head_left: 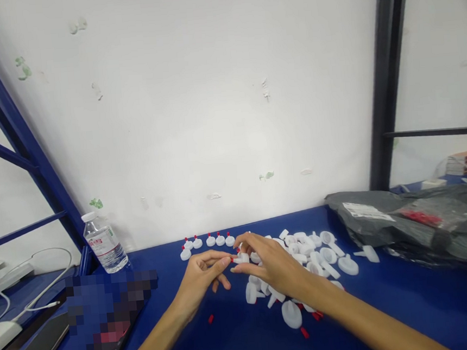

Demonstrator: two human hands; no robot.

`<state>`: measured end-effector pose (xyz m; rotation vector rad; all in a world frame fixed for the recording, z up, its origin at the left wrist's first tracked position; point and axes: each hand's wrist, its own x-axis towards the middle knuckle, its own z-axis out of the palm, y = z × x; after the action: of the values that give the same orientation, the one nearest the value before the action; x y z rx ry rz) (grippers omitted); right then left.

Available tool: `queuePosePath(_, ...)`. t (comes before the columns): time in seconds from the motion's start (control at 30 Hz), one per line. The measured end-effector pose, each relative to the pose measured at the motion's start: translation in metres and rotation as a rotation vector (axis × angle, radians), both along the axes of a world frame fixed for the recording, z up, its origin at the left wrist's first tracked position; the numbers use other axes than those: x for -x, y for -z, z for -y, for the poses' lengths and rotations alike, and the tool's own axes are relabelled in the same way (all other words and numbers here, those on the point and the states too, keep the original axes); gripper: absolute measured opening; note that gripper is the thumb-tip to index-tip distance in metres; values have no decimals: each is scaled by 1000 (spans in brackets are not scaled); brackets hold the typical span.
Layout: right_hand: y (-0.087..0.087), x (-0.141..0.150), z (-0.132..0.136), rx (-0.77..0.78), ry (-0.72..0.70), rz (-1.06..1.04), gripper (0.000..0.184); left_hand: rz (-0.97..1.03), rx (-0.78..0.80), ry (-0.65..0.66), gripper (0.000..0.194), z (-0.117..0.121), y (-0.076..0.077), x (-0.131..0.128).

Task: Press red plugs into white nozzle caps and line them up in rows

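Observation:
My left hand (pixel 204 278) and my right hand (pixel 268 264) meet over a blue table (pixel 412 306). Both pinch a small white plastic piece with a red tip (pixel 240 258) held between their fingertips. Under and to the right of my right hand lies a pile of white round caps with stems (pixel 322 257). A row of several finished white caps with red tips (pixel 209 242) stands along the wall behind my hands. A few loose red tips (pixel 304 332) lie on the table near my right forearm.
A water bottle (pixel 104 243) stands at the back left by a blue frame post. A black plastic bag (pixel 417 224) with a clear pouch of red parts (pixel 423 217) lies at the right. A blurred dark object (pixel 107 317) lies at the left.

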<state>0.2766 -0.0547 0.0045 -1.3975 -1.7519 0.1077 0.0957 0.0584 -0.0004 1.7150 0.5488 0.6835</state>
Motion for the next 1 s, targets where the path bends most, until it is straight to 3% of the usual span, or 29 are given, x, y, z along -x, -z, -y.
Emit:
queuePosePath(0.17,-2,1,2,-66,-45,19,35,72,146,41,38,1,-3,3)
queuePosePath(0.3,-4,5,4,-142,-93,77,34,61,308,213,49,6,-8,5)
queuePosePath(0.43,-3,7,5,-202,-94,188,31,66,387,317,38,9,-7,5)
queuePosePath(0.63,-2,10,4,-217,-92,237,34,140,349,349,23,9,-1,3)
queuePosePath(0.83,-4,13,4,-218,-151,257,37,128,315,334,24,6,2,3)
queuePosePath(0.93,-6,11,6,-216,-117,256,43,101,273,248,30,-2,0,4)
queuePosePath(1.0,-8,10,7,-216,-64,266,48,46,163,142,33,-12,-3,6)
